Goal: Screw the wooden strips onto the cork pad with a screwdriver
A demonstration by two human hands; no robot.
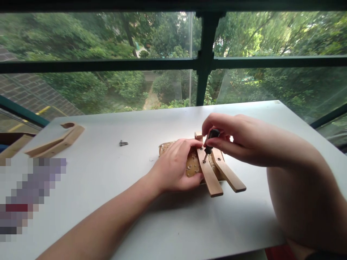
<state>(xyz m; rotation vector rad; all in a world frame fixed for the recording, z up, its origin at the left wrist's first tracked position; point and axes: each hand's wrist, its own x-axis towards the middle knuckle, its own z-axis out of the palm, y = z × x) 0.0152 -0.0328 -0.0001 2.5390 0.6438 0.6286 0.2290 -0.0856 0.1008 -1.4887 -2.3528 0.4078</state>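
In my right hand [227,137] is a small screwdriver [213,134] with a black handle, its fingers closed round the grip. The tip slants down into a screw hole in a bent wooden strip [212,180]. My left hand [177,164] presses on that strip's left edge, fingertips above and thumb below. Beneath lies a brown block [192,167] flecked with pale bits, partly hidden by the hand. A second, similar wooden strip [230,177] lies alongside to the right, with a dark hole showing in it. Both strips' ends stick out past the block towards me.
Several screws [123,143] lie in a small pile on the white table [130,209]. Further left are curved wooden pieces [61,142]. A pixelated patch covers the left edge. Behind the table stands a window with dark green frames [204,47].
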